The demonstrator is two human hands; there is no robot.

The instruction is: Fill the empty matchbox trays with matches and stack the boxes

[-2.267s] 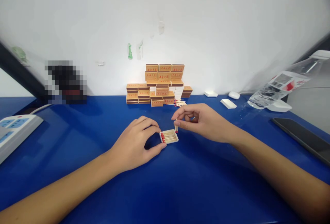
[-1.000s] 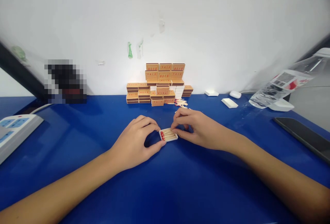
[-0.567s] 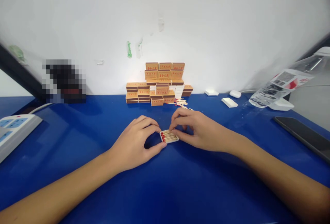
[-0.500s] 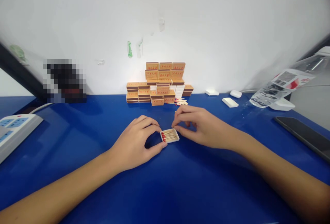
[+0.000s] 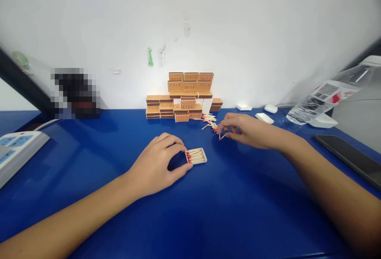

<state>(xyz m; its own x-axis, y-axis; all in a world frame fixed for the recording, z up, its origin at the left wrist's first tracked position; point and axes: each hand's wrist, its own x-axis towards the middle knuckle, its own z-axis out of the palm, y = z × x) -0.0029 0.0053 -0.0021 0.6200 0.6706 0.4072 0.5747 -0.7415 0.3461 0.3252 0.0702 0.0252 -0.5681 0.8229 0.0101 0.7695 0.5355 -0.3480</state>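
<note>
A small white matchbox tray (image 5: 204, 160) lies on the blue table, holding several matches with their red heads to the left. My left hand (image 5: 159, 165) has its thumb and index finger on the tray's left end, gripping it. To the right and farther back, my right hand (image 5: 245, 131) is at the near edge of a loose pile of matches (image 5: 209, 119). Its fingers are closed around one or two matches (image 5: 222, 136) whose red heads point down; how firmly they are held is hard to see. Stacked orange matchboxes (image 5: 189, 87) stand behind, against the wall.
White trays (image 5: 264, 118) and a white case (image 5: 270, 109) lie at the back right. A clear bottle (image 5: 311, 106) leans over a white object (image 5: 324, 121), with a black phone (image 5: 351, 157) nearer. At the far left sits a power strip (image 5: 20, 151).
My right hand has moved away from the tray, right and back to the loose matches, uncovering part of the pile. My left hand has stayed at the tray.
</note>
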